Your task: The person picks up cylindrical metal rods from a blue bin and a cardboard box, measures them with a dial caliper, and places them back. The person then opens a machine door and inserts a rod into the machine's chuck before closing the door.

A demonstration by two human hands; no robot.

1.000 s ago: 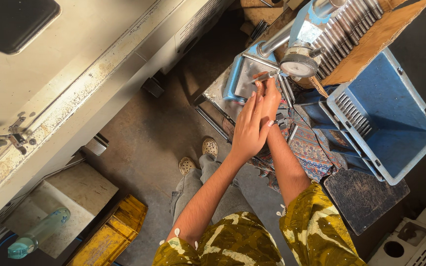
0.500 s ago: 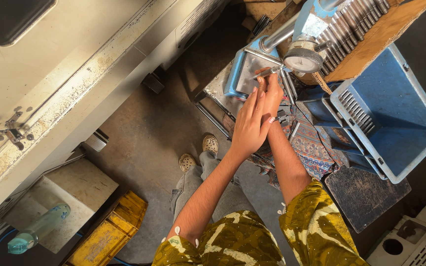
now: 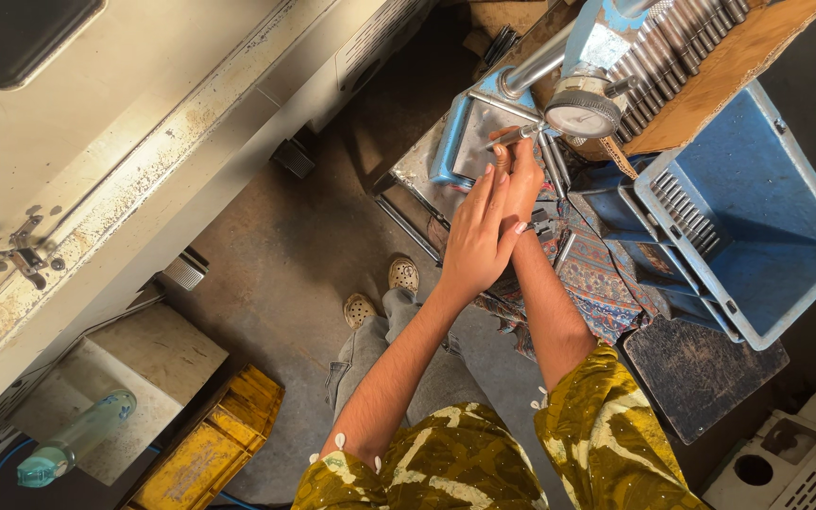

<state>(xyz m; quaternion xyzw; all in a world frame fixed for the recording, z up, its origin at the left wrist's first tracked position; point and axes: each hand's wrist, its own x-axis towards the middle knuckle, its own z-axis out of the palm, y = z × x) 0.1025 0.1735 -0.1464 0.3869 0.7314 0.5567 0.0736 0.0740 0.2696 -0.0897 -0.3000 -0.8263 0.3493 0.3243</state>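
Beneath the dial gauge (image 3: 582,111), on the small blue-framed measuring stand (image 3: 469,142), both hands meet over one slim metal pin (image 3: 512,138). Right hand (image 3: 524,179): fingertips closed around the near end of the pin, holding it on the plate under the gauge. Left hand (image 3: 477,236): fingers extended and pressed flat against the right hand, steadying it; whether it grips anything itself cannot be told. Pin: roughly level, its far end pointing towards the blue upright of the stand, just short of the gauge face.

To the right, a blue plastic crate (image 3: 786,274) holds a row of similar pins (image 3: 687,212) along its near wall, and a wooden tray (image 3: 710,66) above it carries many more (image 3: 687,28). A patterned cloth (image 3: 606,274) lies over the person's lap.

Judged step: one pin is being checked under the gauge, midway through a batch. The next move appears to call for keeping the pin still, square to the contact point, with light, even pressure, then a clean lift away without knocking the gauge.
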